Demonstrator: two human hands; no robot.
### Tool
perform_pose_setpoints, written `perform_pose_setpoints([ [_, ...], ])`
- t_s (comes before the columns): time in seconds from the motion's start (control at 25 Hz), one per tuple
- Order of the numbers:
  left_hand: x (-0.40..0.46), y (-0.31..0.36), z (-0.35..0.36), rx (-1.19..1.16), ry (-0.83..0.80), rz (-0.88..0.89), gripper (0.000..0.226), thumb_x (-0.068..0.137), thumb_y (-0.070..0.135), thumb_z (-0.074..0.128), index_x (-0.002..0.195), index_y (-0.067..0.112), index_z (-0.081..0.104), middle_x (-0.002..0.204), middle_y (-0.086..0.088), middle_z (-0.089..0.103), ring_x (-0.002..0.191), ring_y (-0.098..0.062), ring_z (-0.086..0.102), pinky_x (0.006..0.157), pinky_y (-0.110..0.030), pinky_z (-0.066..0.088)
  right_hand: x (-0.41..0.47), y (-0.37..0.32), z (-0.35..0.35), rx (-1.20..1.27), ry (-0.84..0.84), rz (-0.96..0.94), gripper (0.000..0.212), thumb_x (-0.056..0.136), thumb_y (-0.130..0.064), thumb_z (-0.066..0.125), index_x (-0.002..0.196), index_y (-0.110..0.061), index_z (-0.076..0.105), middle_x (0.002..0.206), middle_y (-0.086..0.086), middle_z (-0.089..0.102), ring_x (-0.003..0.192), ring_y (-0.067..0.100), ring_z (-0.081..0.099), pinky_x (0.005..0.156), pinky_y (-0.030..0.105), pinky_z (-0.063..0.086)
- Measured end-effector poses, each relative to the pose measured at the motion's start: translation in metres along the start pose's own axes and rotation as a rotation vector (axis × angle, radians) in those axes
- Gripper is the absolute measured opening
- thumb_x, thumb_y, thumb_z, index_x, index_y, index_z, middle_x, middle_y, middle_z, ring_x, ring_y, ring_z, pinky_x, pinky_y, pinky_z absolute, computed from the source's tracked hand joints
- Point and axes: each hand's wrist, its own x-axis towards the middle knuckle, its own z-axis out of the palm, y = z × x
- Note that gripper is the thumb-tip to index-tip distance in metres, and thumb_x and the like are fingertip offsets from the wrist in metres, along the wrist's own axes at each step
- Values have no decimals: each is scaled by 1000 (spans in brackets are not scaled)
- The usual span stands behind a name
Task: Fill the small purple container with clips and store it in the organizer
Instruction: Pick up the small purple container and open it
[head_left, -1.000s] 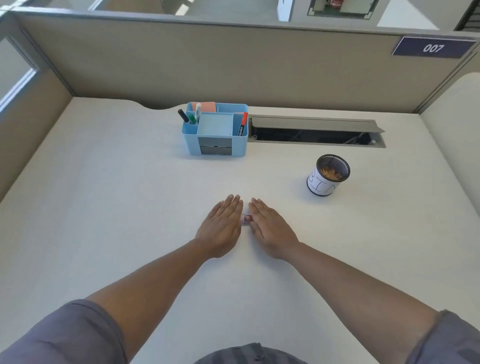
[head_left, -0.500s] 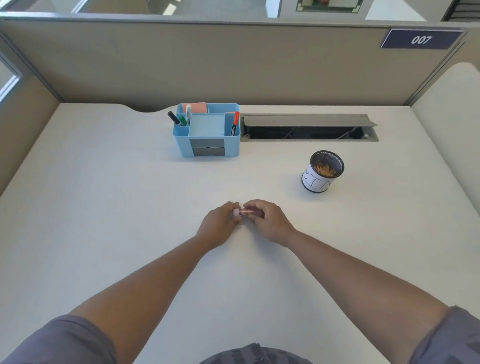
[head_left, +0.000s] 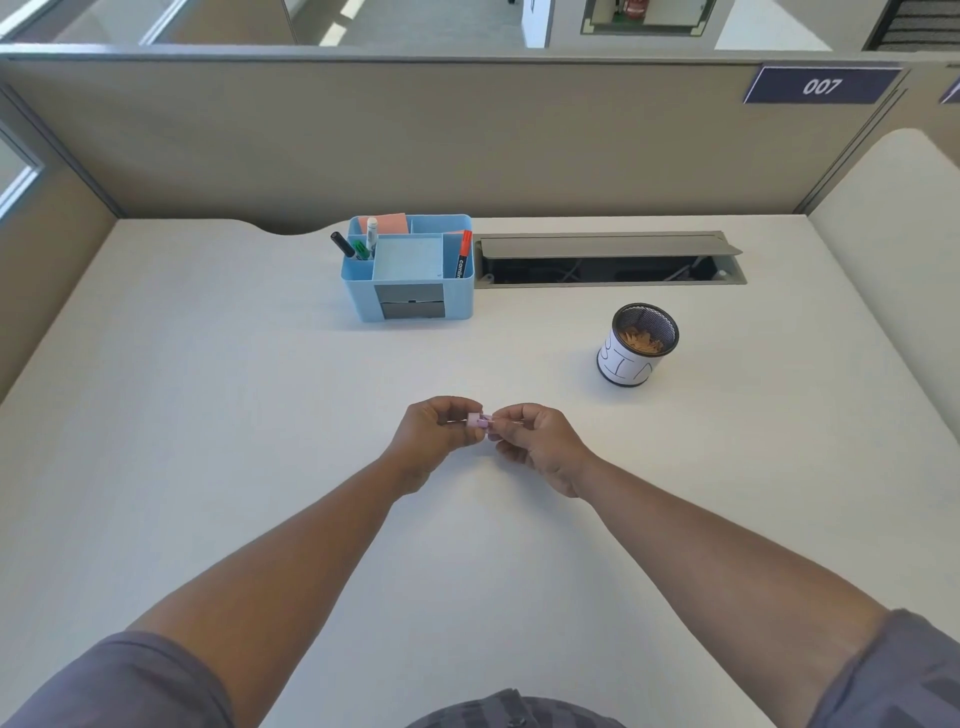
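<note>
A small purple container is held just above the desk between both hands. My left hand pinches its left end and my right hand pinches its right end; most of it is hidden by fingers. A black mesh cup with a white label holds orange clips at the right, well beyond my right hand. The blue organizer stands at the back centre with pens, notes and two grey drawers.
The white desk is walled by beige partitions. An open cable tray slot runs along the back, right of the organizer. A partition sign reads 007.
My hands lay flat on the desk side by side; they have since closed on the small purple container and lifted it slightly, fingers curled around its ends.
</note>
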Motion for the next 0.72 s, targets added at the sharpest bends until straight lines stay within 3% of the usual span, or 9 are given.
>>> perform_pose_setpoints([
  [0.36, -2, 4, -9, 115, -70, -26, 25, 79, -4, 81, 99, 11, 77, 95, -5, 81, 91, -17, 74, 89, -29, 59, -1, -2, -2, 12, -56, 55, 26, 90, -15, 74, 111, 1, 71, 88, 11, 75, 68, 12, 63, 67, 22, 53],
  [0.72, -5, 4, -5, 102, 4, -9, 26, 78, 3, 84, 101, 13, 78, 97, -2, 82, 90, -16, 77, 95, -35, 58, -1, 0, 2, 106, -39, 43, 14, 90, -10, 73, 102, -3, 72, 87, 12, 74, 76, 19, 62, 69, 23, 53],
])
